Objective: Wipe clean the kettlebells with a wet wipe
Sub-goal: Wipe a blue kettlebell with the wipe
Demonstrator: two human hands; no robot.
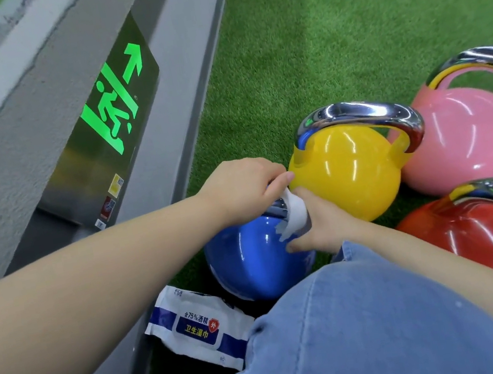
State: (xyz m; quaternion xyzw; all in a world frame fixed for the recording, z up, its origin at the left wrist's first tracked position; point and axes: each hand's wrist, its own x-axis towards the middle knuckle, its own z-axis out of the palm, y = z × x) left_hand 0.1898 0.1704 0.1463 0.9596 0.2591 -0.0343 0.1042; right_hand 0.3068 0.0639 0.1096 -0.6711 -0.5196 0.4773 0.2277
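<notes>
Left hand [240, 188] grips the blue kettlebell [251, 261] handle; right hand [317, 223] fingers pinch the wet wipe [294, 216].

Bright, even overhead light around me; white streaks of glare run down the yellow kettlebell [347, 169] and its chrome handle. The exit sign [114, 106] glows green. Frame edges bend; my near forearm blurs softly.

The wipe pack [197, 327], below the fingers, reads "含75%酒精 卫生湿巾"; the wall sign [112, 108] shows a green running figure and arrow.
</notes>
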